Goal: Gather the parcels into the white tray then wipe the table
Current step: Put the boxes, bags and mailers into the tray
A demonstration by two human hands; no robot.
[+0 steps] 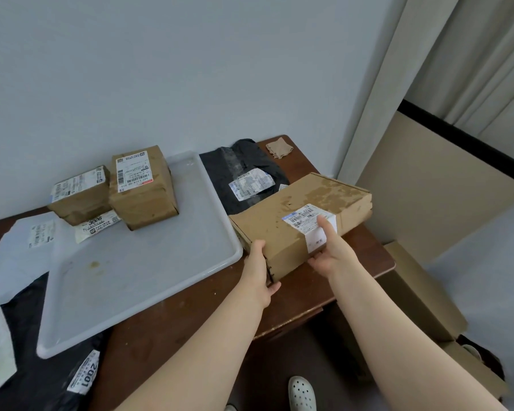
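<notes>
A flat brown cardboard parcel [303, 215] lies just right of the white tray [137, 262], one edge over the tray's rim. My left hand [260, 271] grips its near left corner. My right hand [327, 247] holds its near edge, thumb on the white label. In the tray's far left corner stands a taped brown box [143, 188], with a smaller brown box [80, 194] beside it at the rim. A black poly bag parcel [244, 173] lies behind the flat parcel. A beige cloth [279, 147] sits at the table's far right corner.
A white poly mailer [18, 247] and a black bag labelled 2001 [57, 381] lie left of and under the tray. The dark wooden table [190, 315] ends at the wall. An open cardboard box [428, 307] stands on the floor to the right.
</notes>
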